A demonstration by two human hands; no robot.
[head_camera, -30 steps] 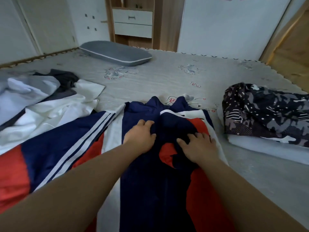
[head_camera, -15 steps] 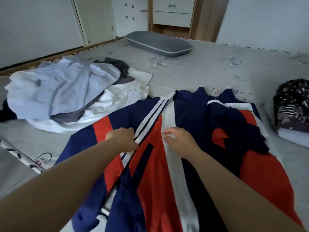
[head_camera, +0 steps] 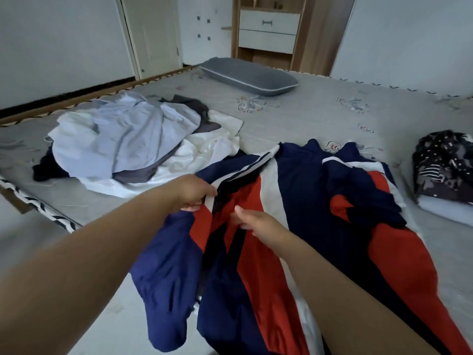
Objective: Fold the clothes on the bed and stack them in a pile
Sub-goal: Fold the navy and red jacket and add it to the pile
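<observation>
The jacket's (head_camera: 294,226) lower end runs off the bottom edge of the frame. At centre, the left hand (head_camera: 194,192) pinches its striped sleeve, fingertips tucked under the cloth; the right hand (head_camera: 256,222) curls on the red panel beside it, its grip hard to read. Half a second ago the sleeve lay flatter; now it is raised. Unfolded clothes (head_camera: 128,139) lie centre left, a folded pile (head_camera: 445,170) at the right edge. Bare bed (head_camera: 320,116) spreads beyond.

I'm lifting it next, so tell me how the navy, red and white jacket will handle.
The navy, red and white jacket is probably floppy: its sleeve sags where the left hand holds it. Likely light and slightly slippery, judging by its thin, smooth folds.
</observation>
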